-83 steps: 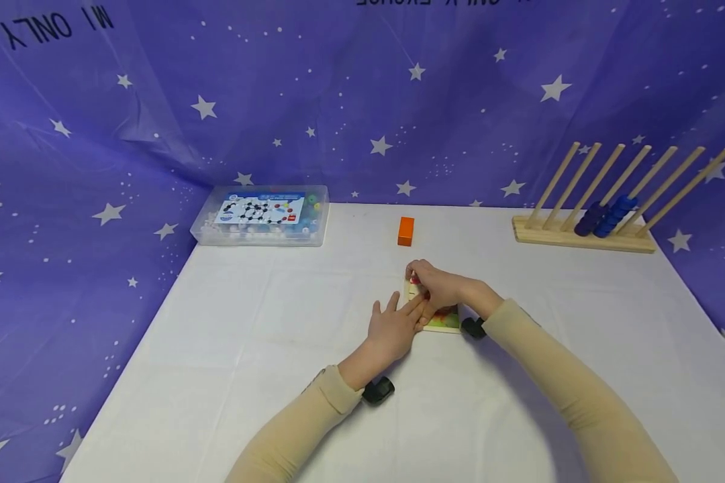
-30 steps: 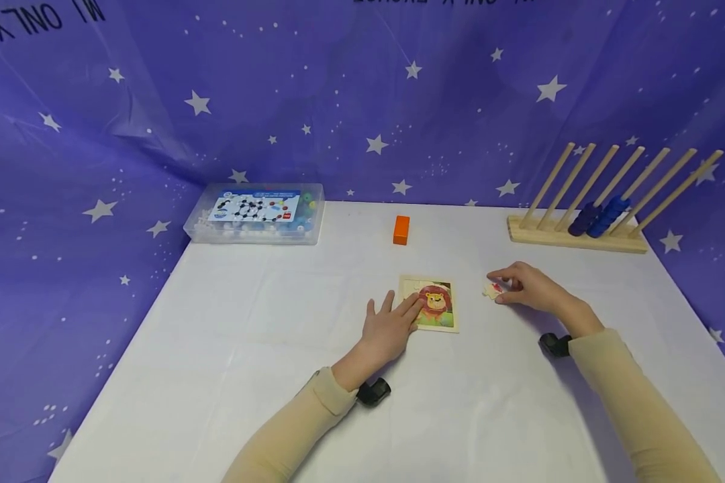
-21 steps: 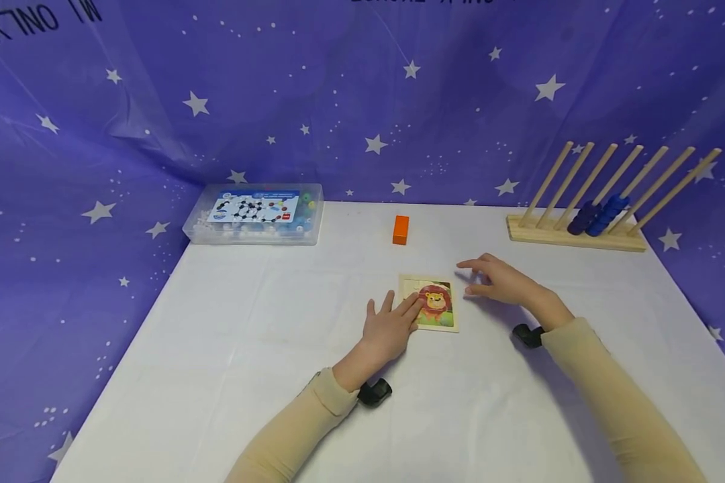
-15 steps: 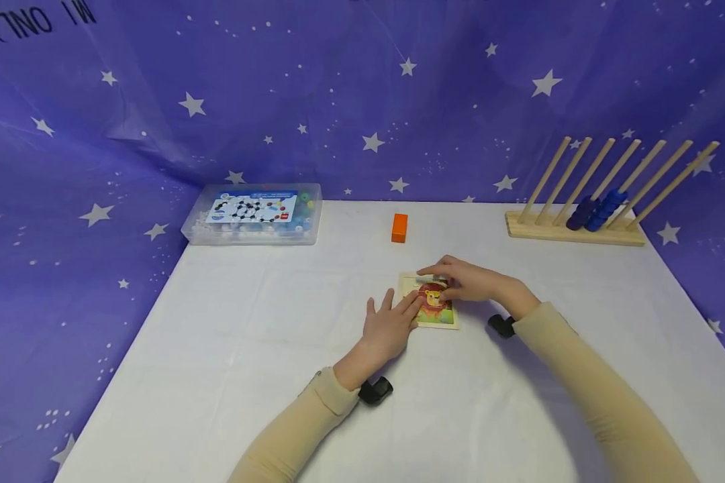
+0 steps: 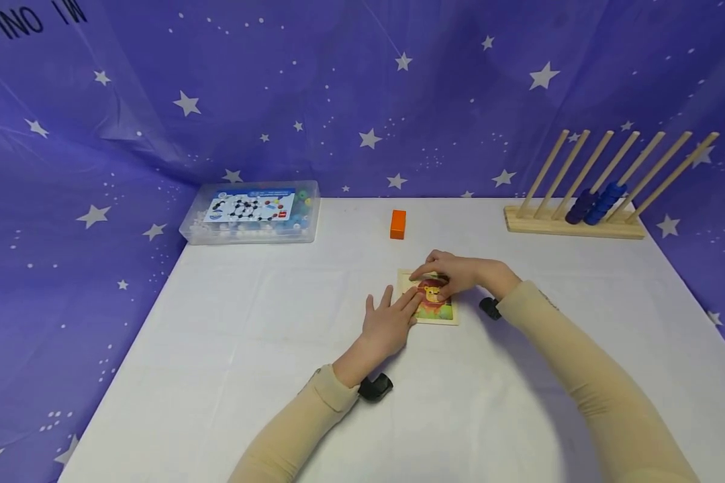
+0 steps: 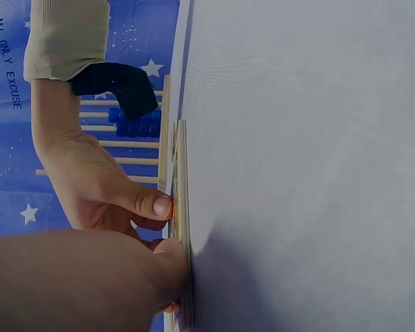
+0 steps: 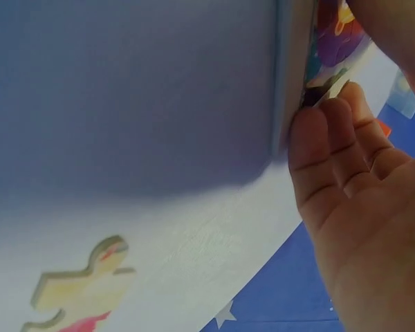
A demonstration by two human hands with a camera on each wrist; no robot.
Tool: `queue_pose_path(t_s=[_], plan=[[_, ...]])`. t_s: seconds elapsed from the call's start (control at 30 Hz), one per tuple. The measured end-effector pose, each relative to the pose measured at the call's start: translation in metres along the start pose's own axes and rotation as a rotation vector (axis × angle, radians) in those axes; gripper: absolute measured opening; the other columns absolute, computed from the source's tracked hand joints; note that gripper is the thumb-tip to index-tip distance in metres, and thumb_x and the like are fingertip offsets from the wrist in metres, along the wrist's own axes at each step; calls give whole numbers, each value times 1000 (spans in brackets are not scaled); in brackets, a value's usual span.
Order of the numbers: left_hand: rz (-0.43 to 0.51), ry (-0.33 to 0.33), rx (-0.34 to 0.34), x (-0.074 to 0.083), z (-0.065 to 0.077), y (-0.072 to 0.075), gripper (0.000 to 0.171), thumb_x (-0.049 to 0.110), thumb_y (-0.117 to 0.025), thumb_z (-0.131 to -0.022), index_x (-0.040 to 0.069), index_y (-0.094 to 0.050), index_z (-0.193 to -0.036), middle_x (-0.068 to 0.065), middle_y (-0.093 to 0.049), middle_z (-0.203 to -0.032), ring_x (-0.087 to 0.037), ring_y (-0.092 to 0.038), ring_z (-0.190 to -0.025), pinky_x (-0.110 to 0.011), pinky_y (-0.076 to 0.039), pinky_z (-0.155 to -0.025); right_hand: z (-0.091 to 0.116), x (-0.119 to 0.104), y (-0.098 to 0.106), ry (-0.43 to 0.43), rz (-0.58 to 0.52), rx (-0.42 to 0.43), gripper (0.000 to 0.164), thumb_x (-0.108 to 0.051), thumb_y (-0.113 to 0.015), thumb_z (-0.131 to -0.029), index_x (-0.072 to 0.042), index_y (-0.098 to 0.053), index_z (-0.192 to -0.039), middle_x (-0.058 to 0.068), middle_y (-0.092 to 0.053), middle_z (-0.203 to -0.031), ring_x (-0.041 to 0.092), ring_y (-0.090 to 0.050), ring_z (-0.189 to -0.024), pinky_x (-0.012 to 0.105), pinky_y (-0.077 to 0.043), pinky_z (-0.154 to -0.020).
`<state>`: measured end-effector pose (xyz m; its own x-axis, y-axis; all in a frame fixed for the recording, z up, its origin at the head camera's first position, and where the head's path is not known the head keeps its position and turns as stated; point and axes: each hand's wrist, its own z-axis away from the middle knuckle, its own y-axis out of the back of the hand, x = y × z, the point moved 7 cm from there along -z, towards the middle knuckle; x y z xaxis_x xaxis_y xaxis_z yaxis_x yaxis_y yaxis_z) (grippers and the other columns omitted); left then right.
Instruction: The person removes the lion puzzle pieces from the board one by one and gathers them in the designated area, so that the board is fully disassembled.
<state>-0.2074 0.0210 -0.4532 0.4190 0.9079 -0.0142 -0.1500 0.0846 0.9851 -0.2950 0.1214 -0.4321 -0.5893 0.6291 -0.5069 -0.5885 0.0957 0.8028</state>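
A small square lion jigsaw puzzle [image 5: 433,311] in a pale wooden frame lies on the table. My left hand [image 5: 389,330] rests on its left side with fingers spread, holding it down. Over the puzzle's upper right, my right hand [image 5: 459,274] has its thumb on the lion picture and its fingers at the far edge. It pinches a puzzle piece [image 7: 332,88], whose edge stands tilted up beside the fingertips in the right wrist view. One loose puzzle piece [image 7: 83,290] lies flat on the table; the right arm hides it in the head view.
An orange block [image 5: 398,225] stands beyond the puzzle. At the back left is a clear plastic box [image 5: 250,235] of molecule model parts. A wooden peg rack [image 5: 574,229] with blue beads stands back right, against a purple star-patterned cloth [image 5: 338,87].
My right hand took a piece out to the right, set it on the table and let go. It then came back left onto the puzzle's upper edge. The left hand stayed put.
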Motion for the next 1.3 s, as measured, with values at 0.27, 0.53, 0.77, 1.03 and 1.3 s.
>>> queue_pose_path(t_s=[0.27,0.53,0.77,1.03,1.3], plan=[[20,1,-1,-1,1,-3,49,39,-34,-97,29,-25,-144,10,-18,-148,-30,-18,-133,-57,-23,-97,-6,-3,1,-72,-56,13,53,-5,-75,-73,-21,-55,-120,12,-33,-114,26,-37,-93,38,-35,-78],[10,6,-3,0,-2,-5,50,39,-33,-97,30,-22,-144,12,-15,-149,-30,-16,-134,-58,-22,-97,-7,-3,-1,-45,-78,14,54,1,-73,-72,-17,-51,-118,9,-42,-103,24,-42,-82,32,-38,-71],[21,-1,-1,1,-2,-4,50,38,-34,-97,30,-23,-144,12,-16,-149,-29,-17,-134,-59,-22,-97,-3,0,1,-31,-89,53,56,-1,-74,-71,-16,-51,-120,8,-46,-98,24,-44,-80,33,-39,-71],[8,-5,5,1,-1,-2,50,39,-34,-97,29,-22,-145,12,-16,-149,-30,-17,-134,-58,-23,-97,1,4,2,-9,-62,82,44,-3,-70,-77,-11,-58,-119,7,-50,-99,19,-46,-82,34,-41,-76],[10,-1,9,2,-1,-2,50,38,-34,-97,29,-22,-145,12,-16,-149,-29,-17,-134,-58,-22,-97,3,5,1,8,-64,110,38,-4,-67,-81,-10,-58,-117,6,-50,-97,19,-46,-79,33,-41,-73]])
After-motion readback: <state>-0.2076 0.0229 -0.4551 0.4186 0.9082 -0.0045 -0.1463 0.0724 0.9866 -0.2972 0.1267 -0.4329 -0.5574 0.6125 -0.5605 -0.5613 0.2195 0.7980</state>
